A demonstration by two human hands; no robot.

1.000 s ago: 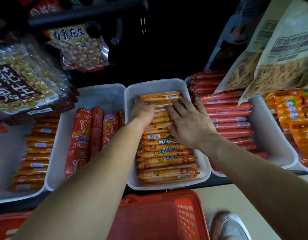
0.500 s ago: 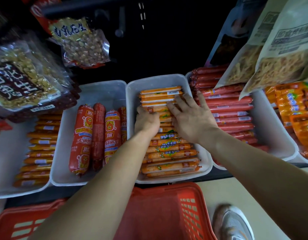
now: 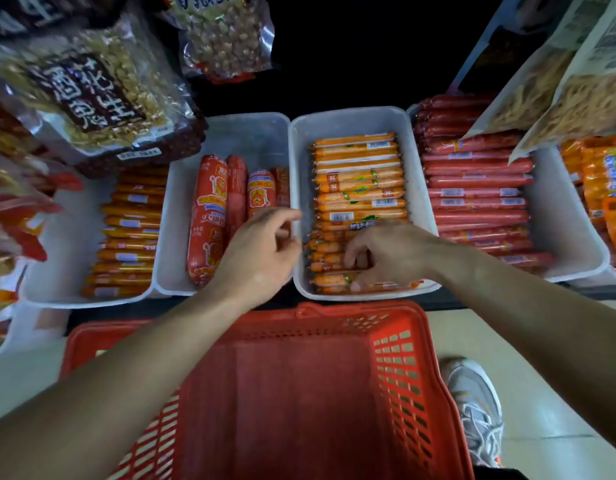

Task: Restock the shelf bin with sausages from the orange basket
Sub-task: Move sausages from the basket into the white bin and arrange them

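Right hand [image 3: 386, 252] at bin [image 3: 296, 168] front edge, orange basket [image 3: 403, 341] below

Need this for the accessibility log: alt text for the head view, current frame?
Right hand fingers orange sausages at the near end of a white plastic shelf bin, nearly full; left hand hovers empty over its left rim. An orange plastic basket below shows no sausages.

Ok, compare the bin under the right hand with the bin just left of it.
The middle bin is packed nearly front to back with slim orange sausages lying crosswise; the left bin holds only a few fat red sausages lying lengthwise, its back half bare. The right hand reaches into the middle bin; the left hand hovers over the shared edge. Both are pale plastic tubs.
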